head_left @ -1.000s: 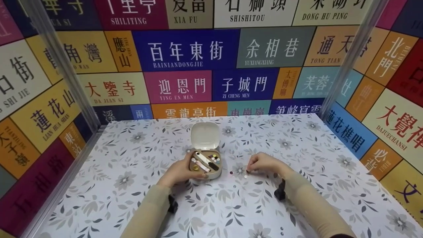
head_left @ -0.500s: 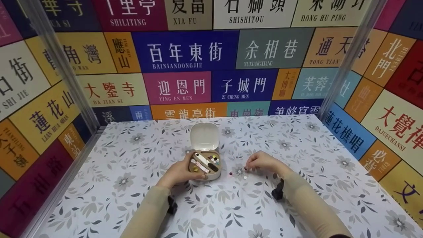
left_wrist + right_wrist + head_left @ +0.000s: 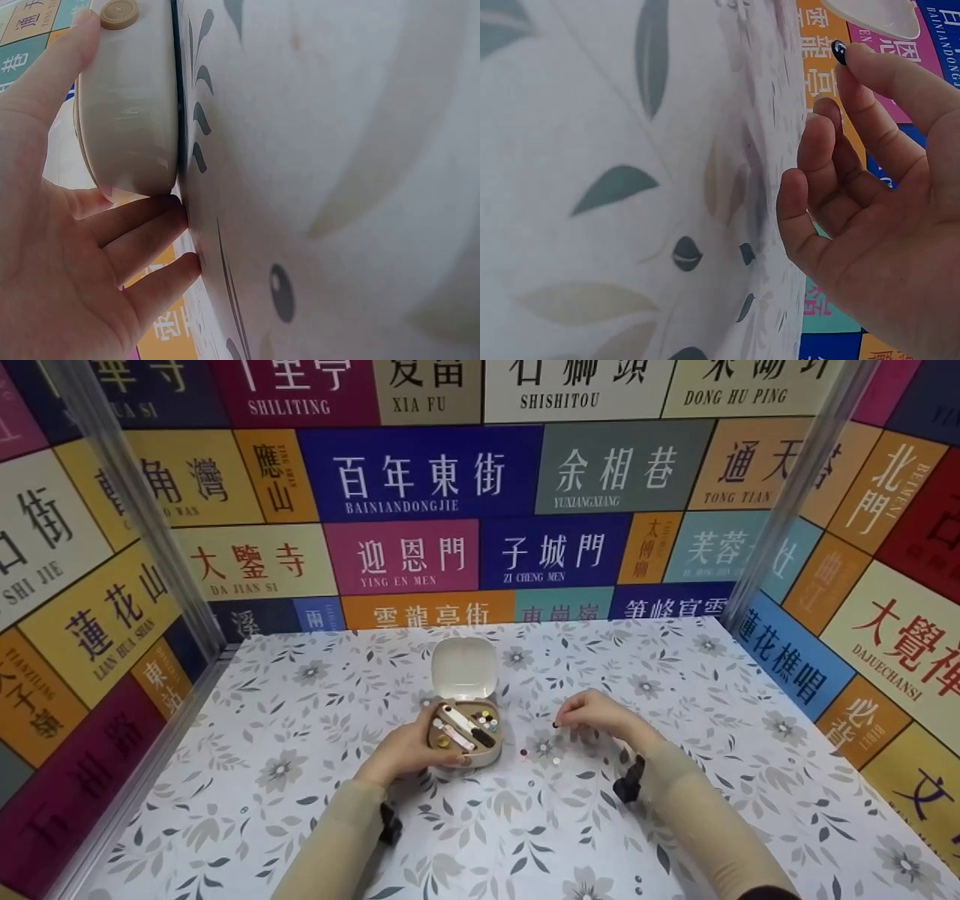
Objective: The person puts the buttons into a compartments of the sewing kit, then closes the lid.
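The black piece (image 3: 839, 52), pinched by the right hand (image 3: 602, 714) above the table (image 3: 300, 825), lies just right of the cream box (image 3: 486, 756), on its coloured pieces' (image 3: 487, 719) side, while the left hand (image 3: 401, 750) grips the box's left side.

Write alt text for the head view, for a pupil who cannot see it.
The left hand grips an open pale case of small items; the right hand pinches a tiny dark piece above a floral tabletop. Loose pieces lie between the hands; colourful lettered panels stand behind.
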Demonstrator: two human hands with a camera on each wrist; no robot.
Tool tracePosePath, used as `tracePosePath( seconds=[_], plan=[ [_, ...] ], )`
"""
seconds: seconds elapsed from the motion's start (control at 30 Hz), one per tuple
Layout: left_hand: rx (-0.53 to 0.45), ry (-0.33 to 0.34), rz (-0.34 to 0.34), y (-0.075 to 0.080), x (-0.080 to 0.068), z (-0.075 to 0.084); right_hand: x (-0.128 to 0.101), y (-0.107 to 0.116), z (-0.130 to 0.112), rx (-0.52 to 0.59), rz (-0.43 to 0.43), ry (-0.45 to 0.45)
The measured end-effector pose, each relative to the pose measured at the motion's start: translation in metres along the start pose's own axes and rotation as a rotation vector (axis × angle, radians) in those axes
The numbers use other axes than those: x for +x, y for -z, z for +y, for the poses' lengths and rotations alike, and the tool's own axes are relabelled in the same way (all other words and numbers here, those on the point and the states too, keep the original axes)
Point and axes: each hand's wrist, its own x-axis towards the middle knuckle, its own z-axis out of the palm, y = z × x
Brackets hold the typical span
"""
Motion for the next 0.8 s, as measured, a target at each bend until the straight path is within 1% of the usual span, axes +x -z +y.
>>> tracePosePath(
  seconds=[0.23,0.43,0.47,0.67,0.7,0.8],
  plan=[
    [-0.03,-0.01,-0.002,0.001,-0.001,-0.001,0.005,0.001,-0.008,-0.014,0.027,0.023],
    [0.01,-0.014,0.0,0.0,0.0,-0.001,0.007,0.001,-0.015,-0.017,0.036,-0.023],
    [0.017,-0.012,0.0,0.0,0.001,-0.001,0.005,0.0,-0.02,-0.014,0.035,-0.03],
    [-0.006,0.0,-0.006,0.0,0.0,0.0,0.006,0.0,-0.021,-0.016,0.041,-0.021],
    [-0.007,0.002,-0.006,0.0,0.0,0.0,0.009,0.0,-0.017,-0.019,0.047,-0.019],
    [-0.01,0.007,-0.006,0.0,0.0,0.0,0.008,0.0,-0.018,-0.015,0.061,-0.022]
  ],
)
